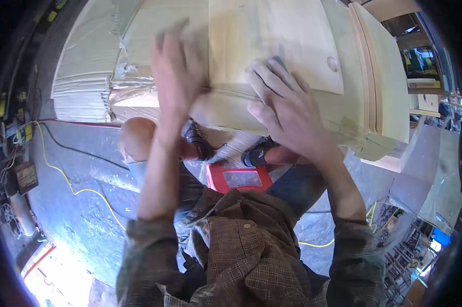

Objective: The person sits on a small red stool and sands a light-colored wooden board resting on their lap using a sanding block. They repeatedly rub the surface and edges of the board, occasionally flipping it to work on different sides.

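A pale wooden piece (302,41) with a raised panel and moulded edges lies flat in front of me. My left hand (177,71) rests flat on its near left part, fingers spread and slightly blurred. My right hand (284,102) presses down on the wood near its front edge, fingers covering a small dark pad (278,61) whose tip shows past the fingertips. A knot (333,63) marks the panel to the right of that hand.
Corrugated cardboard (85,66) lies under the wood at the left. A red-framed device (239,179) hangs at my chest. A yellow cable (62,174) and a black cable (77,151) cross the grey floor. Wooden boards (430,169) and clutter stand at the right.
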`<state>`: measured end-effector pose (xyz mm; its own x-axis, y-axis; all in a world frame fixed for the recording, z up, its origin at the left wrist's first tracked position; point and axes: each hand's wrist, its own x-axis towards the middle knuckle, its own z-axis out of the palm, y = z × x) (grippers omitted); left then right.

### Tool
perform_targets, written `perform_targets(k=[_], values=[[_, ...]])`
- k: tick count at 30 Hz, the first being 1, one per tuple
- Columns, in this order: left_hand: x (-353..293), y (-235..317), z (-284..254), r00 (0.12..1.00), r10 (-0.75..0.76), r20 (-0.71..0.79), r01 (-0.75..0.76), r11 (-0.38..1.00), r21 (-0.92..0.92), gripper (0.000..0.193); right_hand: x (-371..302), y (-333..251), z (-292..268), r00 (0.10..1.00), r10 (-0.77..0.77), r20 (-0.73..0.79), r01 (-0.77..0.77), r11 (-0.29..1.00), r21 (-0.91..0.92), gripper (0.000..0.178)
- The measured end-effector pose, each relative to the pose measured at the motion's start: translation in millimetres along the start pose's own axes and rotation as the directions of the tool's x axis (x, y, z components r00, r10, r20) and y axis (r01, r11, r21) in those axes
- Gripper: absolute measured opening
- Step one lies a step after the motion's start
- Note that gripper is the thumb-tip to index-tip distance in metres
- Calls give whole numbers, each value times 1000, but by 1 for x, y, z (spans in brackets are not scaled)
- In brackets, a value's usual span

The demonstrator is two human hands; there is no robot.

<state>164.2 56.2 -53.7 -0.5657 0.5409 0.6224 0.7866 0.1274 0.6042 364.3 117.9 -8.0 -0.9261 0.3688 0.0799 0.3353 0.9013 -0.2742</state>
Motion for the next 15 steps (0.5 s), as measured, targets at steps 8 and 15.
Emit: perform_targets(k=[8, 15], values=[[-40, 32, -23, 946, -243, 212, 196, 955, 223, 30, -15, 8, 25, 985, -99, -141, 76, 984, -162, 61], [-45, 39, 6, 891, -394, 227, 285, 873, 396, 18, -57, 62, 20, 949, -145, -280, 149, 989, -5, 55]])
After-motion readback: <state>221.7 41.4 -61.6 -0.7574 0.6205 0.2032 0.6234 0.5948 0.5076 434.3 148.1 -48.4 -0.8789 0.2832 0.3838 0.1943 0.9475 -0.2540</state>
